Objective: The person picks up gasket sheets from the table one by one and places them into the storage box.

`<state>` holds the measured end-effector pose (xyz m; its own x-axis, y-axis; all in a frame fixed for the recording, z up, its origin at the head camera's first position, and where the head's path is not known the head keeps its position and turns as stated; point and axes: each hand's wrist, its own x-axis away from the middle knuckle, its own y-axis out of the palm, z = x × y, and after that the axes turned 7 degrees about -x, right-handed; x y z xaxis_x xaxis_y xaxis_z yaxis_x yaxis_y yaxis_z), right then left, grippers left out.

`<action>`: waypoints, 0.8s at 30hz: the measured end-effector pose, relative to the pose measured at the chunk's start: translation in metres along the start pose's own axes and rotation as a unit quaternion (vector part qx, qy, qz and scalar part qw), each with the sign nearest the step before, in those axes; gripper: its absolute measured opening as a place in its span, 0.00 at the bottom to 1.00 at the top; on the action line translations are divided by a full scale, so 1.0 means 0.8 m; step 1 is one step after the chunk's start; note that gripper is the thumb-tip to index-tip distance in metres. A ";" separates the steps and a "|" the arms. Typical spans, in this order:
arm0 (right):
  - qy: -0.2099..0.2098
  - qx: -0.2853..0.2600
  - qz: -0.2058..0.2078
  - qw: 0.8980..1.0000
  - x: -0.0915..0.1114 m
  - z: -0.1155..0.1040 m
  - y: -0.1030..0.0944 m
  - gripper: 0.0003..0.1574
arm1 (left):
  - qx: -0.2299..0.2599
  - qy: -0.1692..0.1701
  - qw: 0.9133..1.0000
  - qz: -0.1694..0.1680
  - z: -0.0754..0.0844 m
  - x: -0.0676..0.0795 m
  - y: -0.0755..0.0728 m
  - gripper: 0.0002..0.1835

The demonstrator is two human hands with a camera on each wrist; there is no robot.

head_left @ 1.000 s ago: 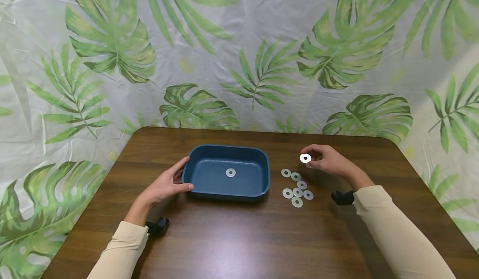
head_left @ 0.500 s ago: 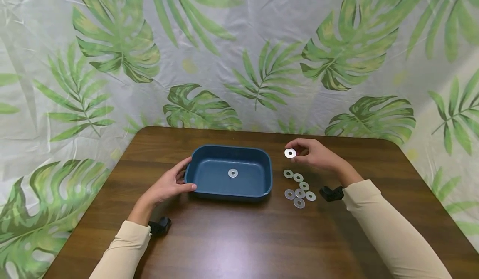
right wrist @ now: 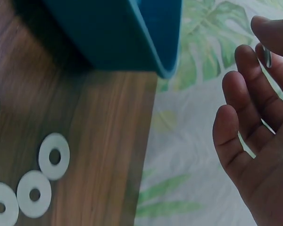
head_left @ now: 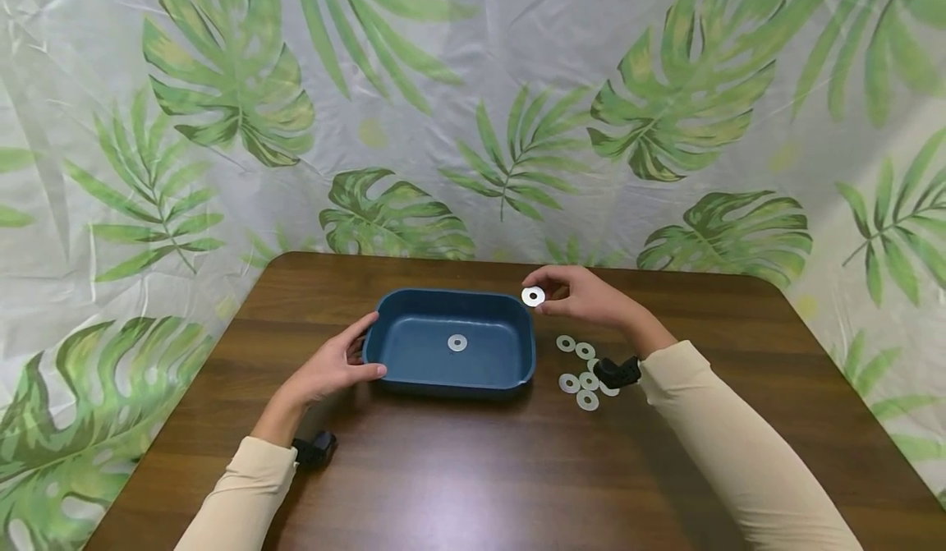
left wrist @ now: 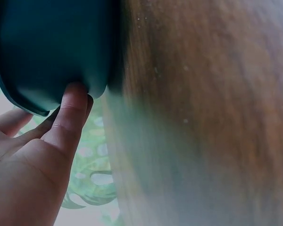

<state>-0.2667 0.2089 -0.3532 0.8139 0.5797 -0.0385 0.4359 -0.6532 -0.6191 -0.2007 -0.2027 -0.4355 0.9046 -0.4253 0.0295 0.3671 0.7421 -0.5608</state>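
Note:
At the right end of the blue rectangular tray (head_left: 414, 358), my right hand (head_left: 587, 295) pinches a flat metal washer (head_left: 533, 296) between thumb and fingers, raised above the tray's back right corner. The right wrist view shows this washer edge-on between the fingertips, the other fingers loosely bent. My left hand (head_left: 328, 370) holds the tray's left end, thumb at the front wall and fingers round the left side. In the left wrist view the thumb presses the tray's outer wall (left wrist: 47, 52). One washer (head_left: 457, 342) lies on the tray floor.
Several loose washers (head_left: 569, 383) lie on the brown wooden table (head_left: 458, 469) right of the tray, partly hidden by the black right wrist camera (head_left: 619, 372). A leaf-patterned cloth (head_left: 517, 42) hangs behind the table's back edge.
My right hand has carried the pinched washer leftward, from above the loose washers' far side to the tray's right corner. My left hand and the tray stay in place.

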 end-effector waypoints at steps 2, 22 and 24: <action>-0.002 0.000 -0.006 1.000 -0.005 -0.004 0.004 0.21 | 0.000 -0.001 1.000 0.000 0.001 0.000 0.000 0.48; -0.019 -0.036 -0.032 0.999 -0.059 -0.019 0.053 0.23 | 0.016 -0.003 1.000 0.002 0.000 0.000 0.003 0.48; -0.024 -0.040 -0.031 0.998 -0.063 -0.019 0.058 0.23 | 0.017 -0.006 1.000 0.002 0.001 -0.001 0.003 0.48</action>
<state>-0.2818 0.1423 -0.3682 0.7658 0.6418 -0.0417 0.5157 -0.6515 -0.5565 -0.2004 -0.2007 -0.4362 0.9081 -0.4172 0.0369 0.3709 0.7602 -0.5333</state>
